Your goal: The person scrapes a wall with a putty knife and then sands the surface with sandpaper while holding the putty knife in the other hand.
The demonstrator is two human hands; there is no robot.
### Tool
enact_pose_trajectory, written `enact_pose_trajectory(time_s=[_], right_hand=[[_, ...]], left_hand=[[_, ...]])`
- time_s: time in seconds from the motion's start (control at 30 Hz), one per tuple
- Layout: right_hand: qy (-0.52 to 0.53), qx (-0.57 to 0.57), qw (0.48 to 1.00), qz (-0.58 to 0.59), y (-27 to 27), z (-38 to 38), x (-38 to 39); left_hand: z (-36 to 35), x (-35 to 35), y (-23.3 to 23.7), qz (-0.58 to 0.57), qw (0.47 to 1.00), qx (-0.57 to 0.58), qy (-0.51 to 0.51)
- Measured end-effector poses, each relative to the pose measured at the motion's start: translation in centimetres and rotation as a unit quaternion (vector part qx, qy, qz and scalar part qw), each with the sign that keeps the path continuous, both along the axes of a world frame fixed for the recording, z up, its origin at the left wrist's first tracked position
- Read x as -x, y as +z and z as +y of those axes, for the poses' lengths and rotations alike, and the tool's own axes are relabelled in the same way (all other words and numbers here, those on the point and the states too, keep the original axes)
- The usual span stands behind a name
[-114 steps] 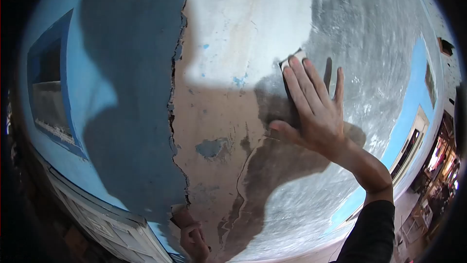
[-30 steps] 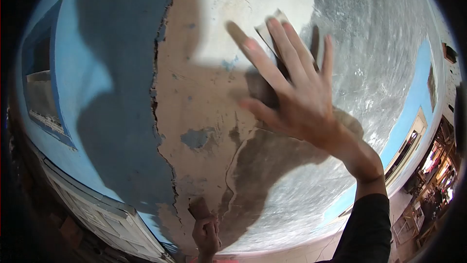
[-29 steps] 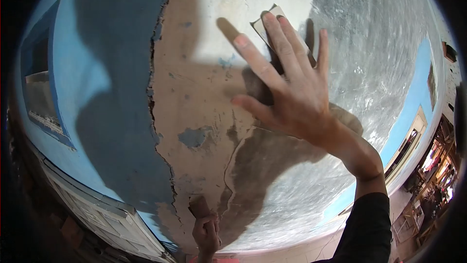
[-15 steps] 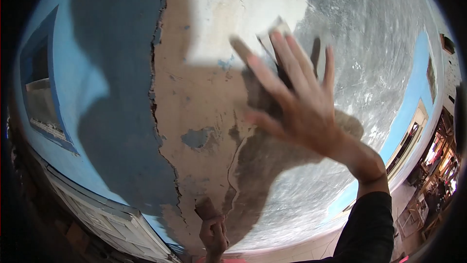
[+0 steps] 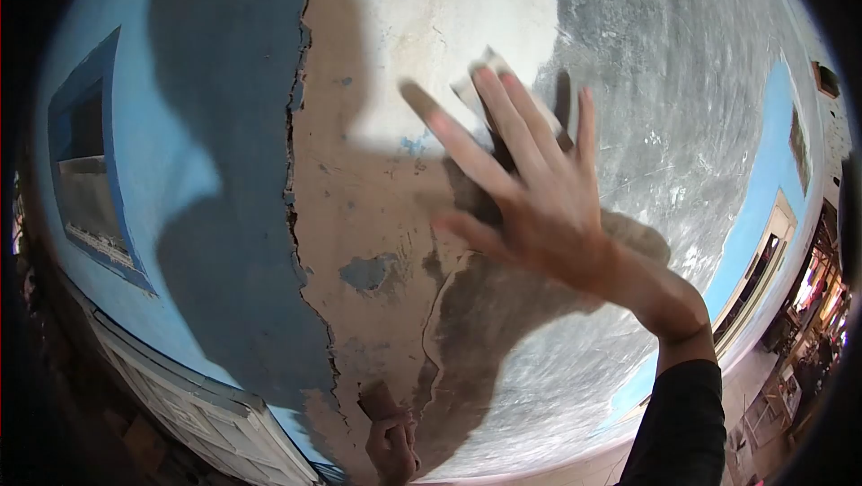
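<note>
My right hand (image 5: 548, 198) lies over the wall (image 5: 682, 127) with its fingers spread wide. Beneath the fingertips it presses a pale folded sheet that looks like sandpaper (image 5: 490, 58), whose corner sticks out past the middle fingers. Low in the view, my left hand (image 5: 392, 450) is closed round a flat, square-ended scraper (image 5: 378, 401), its handle hidden in the fist. Between the hands, the tan plaster shows a chipped grey patch (image 5: 366, 273) and cracks.
A jagged edge of peeling blue paint (image 5: 292, 172) runs down the left. Farther left are a blue-framed window (image 5: 94, 163) and, lower, a pale panelled door (image 5: 193, 414). Grey scuffed plaster spreads to the right, with another opening (image 5: 754, 270) and cluttered things beyond.
My right hand has slid left across the wall with the sheet under its fingers. My left hand, still round the scraper, sits a little lower in view. The view has shifted slightly.
</note>
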State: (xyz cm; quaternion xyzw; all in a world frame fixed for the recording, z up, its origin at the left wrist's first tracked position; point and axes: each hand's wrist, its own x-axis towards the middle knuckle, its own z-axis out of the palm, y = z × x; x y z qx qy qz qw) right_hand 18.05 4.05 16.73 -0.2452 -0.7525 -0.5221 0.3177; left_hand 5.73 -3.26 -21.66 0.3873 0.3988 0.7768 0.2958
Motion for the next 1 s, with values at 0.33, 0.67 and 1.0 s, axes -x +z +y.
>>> enact_pose_trajectory(time_s=[0.33,0.67,1.0], right_hand=[[0.058,0.007,0.998,-0.003,-0.8,0.4,-0.1],[0.066,0.064,0.995,-0.041,-8.4,1.0,-3.2],[0.289,0.236,0.907,0.194,-20.6,-2.0,-11.0]], left_hand=[[0.0,0.4,-1.3,0.026,0.999,0.023,-0.025],[-1.8,1.6,-1.0,0.092,0.996,-0.003,0.009],[-4.7,2.0,1.9,0.109,0.989,0.082,-0.065]])
